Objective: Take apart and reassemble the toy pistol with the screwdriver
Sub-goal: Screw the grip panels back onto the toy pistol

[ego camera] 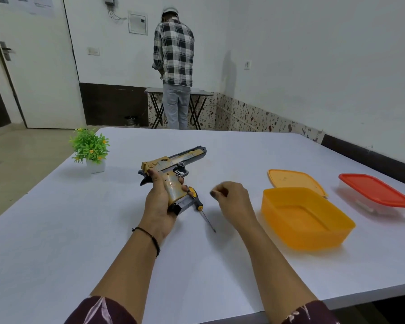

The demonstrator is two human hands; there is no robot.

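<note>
A: Where is the toy pistol (173, 164)?

B: In the left hand (158, 202). Its grip is wrapped round the pistol's handle, thumb on the near side and fingertips showing on the far side. The barrel runs up and away from the grip, and the butt sits just above the counter (80, 230). I'd judge it is held this way to turn one flat side up, so the screws can be found and reached.

A: And the screwdriver (195, 197)?

B: It lies on the counter just beyond the left grip's fingertips. Its yellow-and-black handle is partly hidden by the pistol's butt, and the shaft points back toward the person. It is in neither hand, between the two grips.

A: What about the right hand (232, 197)?

B: It hovers to the right of the left grip, near the screwdriver, with the fingers curled in. The fingertips are blurred, so I cannot tell whether that grip pinches anything small or is closed on nothing.

A: Why the boxes?

B: An open orange box (306, 218) sits to the right of the right grip, with its lid (295, 181) beside it. That looks like a place for loose screws. A red-lidded container (377, 192) stands farther out, closed.

A: Is there any writing?

B: I can read none. The pistol shows only a gold and grey pattern, and the boxes are plain.

A: How far along is it?

B: The pistol looks whole, so I'd say dismantling has not yet begun.
</note>
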